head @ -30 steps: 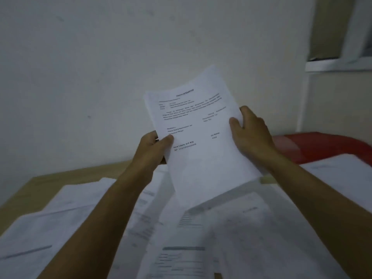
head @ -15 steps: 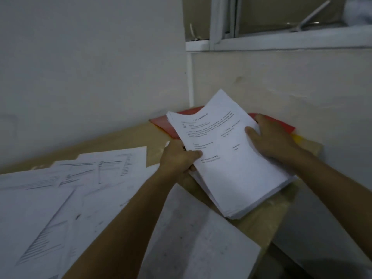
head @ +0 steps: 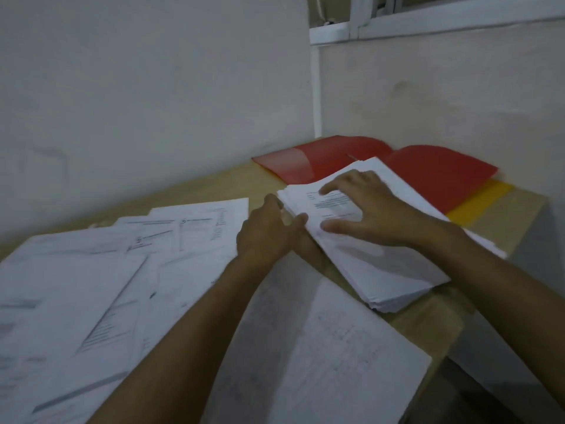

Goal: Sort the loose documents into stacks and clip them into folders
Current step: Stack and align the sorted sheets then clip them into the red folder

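A thick stack of papers [head: 382, 264] lies on the wooden table [head: 214, 186] near its far right corner, set at an angle, its top sheet printed with a few short blocks of text and its near edges slightly uneven, so the layers show. The right hand [head: 370, 212] rests flat on the top sheet with fingers spread wide and straight, pressing down. The left hand [head: 269, 232] sits against the stack's left edge, thumb touching the side of the pile; its fingers are turned away, and whether they curl under the sheets cannot be told. Half a second ago the stack was held tilted above the table with both hands gripping its sides; now it is down flat and the right hand has moved from the edge onto the top. Behind the stack a red folder [head: 330, 159] lies open against the wall, with a yellow folder [head: 477, 203] showing from beneath its right side; the stack's far end overlaps the red one. Loose sheets [head: 101, 270] with drawings and tables cover the left part of the table, and one large sheet [head: 333, 362] lies just in front of the stack. Bare wood shows between the loose sheets and the folders, and along the table's right edge [head: 437, 332], close beside the stack's near corner.
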